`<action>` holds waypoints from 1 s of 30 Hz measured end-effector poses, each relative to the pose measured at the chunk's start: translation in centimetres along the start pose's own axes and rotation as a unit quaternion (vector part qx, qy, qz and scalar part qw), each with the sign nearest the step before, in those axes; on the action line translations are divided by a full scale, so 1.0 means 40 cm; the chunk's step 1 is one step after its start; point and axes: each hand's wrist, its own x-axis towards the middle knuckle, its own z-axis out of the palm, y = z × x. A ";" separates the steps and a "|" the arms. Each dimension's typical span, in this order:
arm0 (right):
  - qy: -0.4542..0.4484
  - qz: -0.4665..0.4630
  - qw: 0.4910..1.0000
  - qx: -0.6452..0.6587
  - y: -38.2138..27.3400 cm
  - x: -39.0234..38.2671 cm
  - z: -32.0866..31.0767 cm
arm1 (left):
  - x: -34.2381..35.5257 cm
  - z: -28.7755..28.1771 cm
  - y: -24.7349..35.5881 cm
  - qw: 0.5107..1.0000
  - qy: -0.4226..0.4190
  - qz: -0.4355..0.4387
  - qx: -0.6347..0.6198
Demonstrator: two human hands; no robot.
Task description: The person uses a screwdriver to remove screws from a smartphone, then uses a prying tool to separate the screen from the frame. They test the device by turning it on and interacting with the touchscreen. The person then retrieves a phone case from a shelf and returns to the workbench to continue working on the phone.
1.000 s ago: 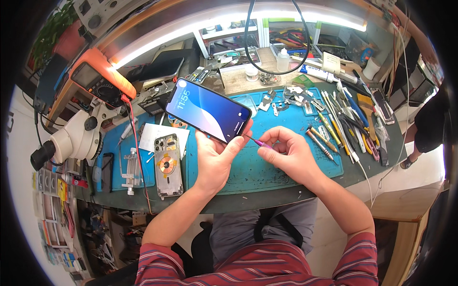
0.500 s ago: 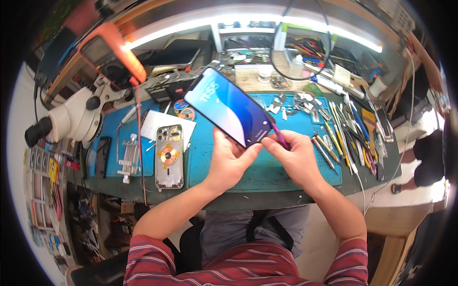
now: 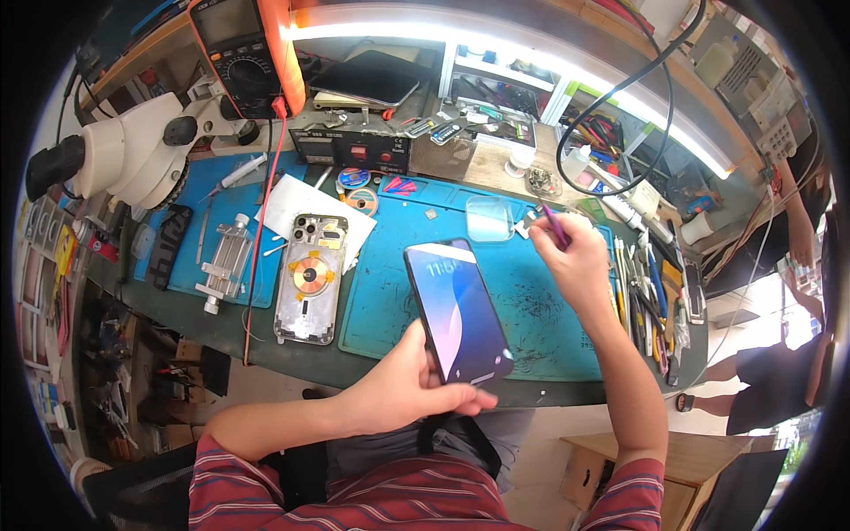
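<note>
My left hand point(image 3: 403, 388) holds a smartphone point(image 3: 462, 310) by its lower left edge, thumb across the bottom. The phone's screen is lit with a blue and white picture and tilts toward me above the near edge of the mat. Off to the right, my right hand point(image 3: 575, 264) is closed around a slim purple tool point(image 3: 555, 227); its working end cannot be made out. Close to that hand lie a clear shallow box point(image 3: 490, 221) and small white parts, partly covered by the fingers. An opened phone back housing point(image 3: 305, 320) with a copper coil rests on the left.
A blue mat point(image 3: 381, 292) covers the bench. A microscope point(image 3: 124, 150), a clamp fixture point(image 3: 227, 264) and an orange multimeter point(image 3: 243, 66) stand left. Pens and hand tools point(image 3: 660, 283) crowd the right. A black cable loop point(image 3: 620, 115) hangs above. Another person point(image 3: 784, 363) stands at far right.
The phone has come down toward me in my left hand and turned more upright. My right hand has left the phone's lower edge, moving away and right with the purple tool. The view has shifted.
</note>
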 end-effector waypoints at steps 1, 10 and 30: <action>-0.029 0.030 0.999 -0.015 -0.020 0.018 0.002 | 0.000 -0.012 0.005 0.999 -0.029 -0.018 0.017; 0.001 -0.021 0.981 -0.190 0.036 0.110 0.051 | -0.014 -0.084 0.029 0.979 -0.067 -0.079 0.174; -0.042 -0.005 0.998 -0.046 -0.065 -0.286 -0.069 | -0.058 -0.059 -0.102 0.995 -0.084 0.039 -0.024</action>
